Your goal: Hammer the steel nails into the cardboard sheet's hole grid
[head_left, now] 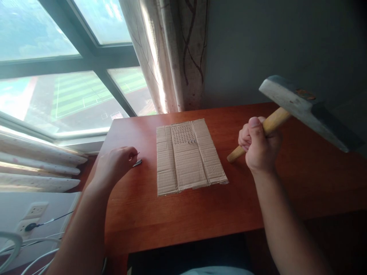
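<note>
My right hand [259, 145] is closed round the wooden handle of a hammer [295, 101], raised over the right side of the table. Its metal head points up and away to the right. At the table's left, the fingers of my left hand [122, 162] pinch a thin dark nail [138, 153], mostly hidden by the fingers. Just beneath that hand lies a small bunch of nails [137, 163]. Between my hands a creased cardboard sheet [189, 166] lies flat, with rows of small dark dots near its far edge and a few pale curved marks beside them.
The reddish wooden table [137, 214] reaches to a dark wall [243, 53]. A window [94, 88] and a patterned curtain [172, 57] stand behind its left end. At lower left are a wall socket [37, 210] with a plug and white cables [17, 244].
</note>
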The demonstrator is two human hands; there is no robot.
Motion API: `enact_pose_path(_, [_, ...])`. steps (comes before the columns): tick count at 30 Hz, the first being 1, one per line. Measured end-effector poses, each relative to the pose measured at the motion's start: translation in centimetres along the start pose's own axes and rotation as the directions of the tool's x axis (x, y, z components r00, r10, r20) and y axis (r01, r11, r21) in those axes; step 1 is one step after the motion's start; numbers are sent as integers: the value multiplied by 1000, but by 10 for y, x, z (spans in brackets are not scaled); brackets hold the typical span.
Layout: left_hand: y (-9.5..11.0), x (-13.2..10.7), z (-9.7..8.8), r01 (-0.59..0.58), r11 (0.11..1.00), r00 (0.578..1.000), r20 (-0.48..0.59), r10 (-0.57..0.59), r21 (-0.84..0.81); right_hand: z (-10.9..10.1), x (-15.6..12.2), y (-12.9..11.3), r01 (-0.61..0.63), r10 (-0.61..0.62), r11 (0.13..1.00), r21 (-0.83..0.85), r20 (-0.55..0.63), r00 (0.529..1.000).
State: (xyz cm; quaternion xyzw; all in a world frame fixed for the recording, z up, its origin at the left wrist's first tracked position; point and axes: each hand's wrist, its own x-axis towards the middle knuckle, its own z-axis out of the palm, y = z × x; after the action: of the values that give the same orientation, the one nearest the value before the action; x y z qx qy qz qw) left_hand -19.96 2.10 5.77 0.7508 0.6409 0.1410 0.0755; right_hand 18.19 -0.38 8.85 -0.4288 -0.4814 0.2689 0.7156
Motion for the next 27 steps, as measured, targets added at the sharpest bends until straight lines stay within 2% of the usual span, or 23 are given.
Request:
enact_pose_path(2, [12,0,-5,24,998,996,-86,-29,-58,0,0,-1,-7,7,1000,-8,-1,1000])
enact_pose_path(4, [31,1,-9,21,962,981,-182,-73,-271,1,0,-1,-9,9,1000,-4,-1,1000])
enact_pose_path(6, [56,4,-11,-29,857,965,-238,-110,-514,1,0,-1,-11,11,1000,7,0,1000])
enact_pose_path(9, [95,13,-7,-122,733,974,-225,-43,-669,1,0,-1,-18,18,1000,10,-2,1000])
enact_pose_path(12, [121,26,6,-208,709,973,-215,82,-674,1,0,-1,-21,21,1000,6,-7,1000])
enact_pose_path(15, [131,36,20,-268,728,962,-221,163,-630,1,-1,-3,-22,22,1000,2,-7,1000])
enact_pose_path(18, [132,39,26,-294,742,955,-221,198,-603,1,-1,-3,-17,17,1000,7,-11,1000])
enact_pose_path(27, [133,36,26,-301,768,951,-235,201,-565,2,-1,-1,-2,2,1000,-15,-4,1000])
